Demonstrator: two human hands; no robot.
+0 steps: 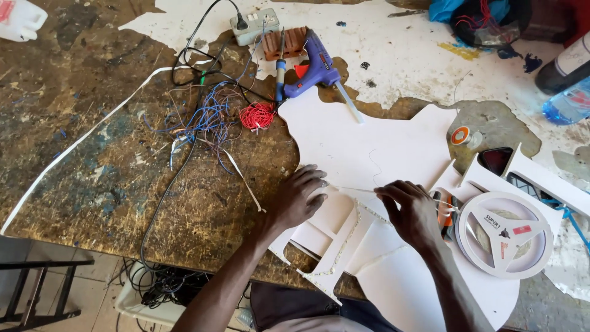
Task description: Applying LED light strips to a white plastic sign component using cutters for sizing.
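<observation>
My left hand [298, 197] rests flat, fingers spread, on a white cut-out board piece [335, 230] at the table's near edge. My right hand [413, 209] pinches a thin white strip [355, 189] that runs between the two hands over the board. A narrow strip with small dots [351, 230] lies along the board's slanted edge just below the hands. A larger white sheet [344, 138] lies beyond them.
A white strip reel [505, 233] sits right of my right hand, with an orange-handled tool [444, 208] beside it. A purple glue gun [316, 64], soldering iron [280, 71], power strip [255, 26], red wire coil [257, 115] and tangled wires [206, 120] lie farther back. Bottles [568, 86] stand far right.
</observation>
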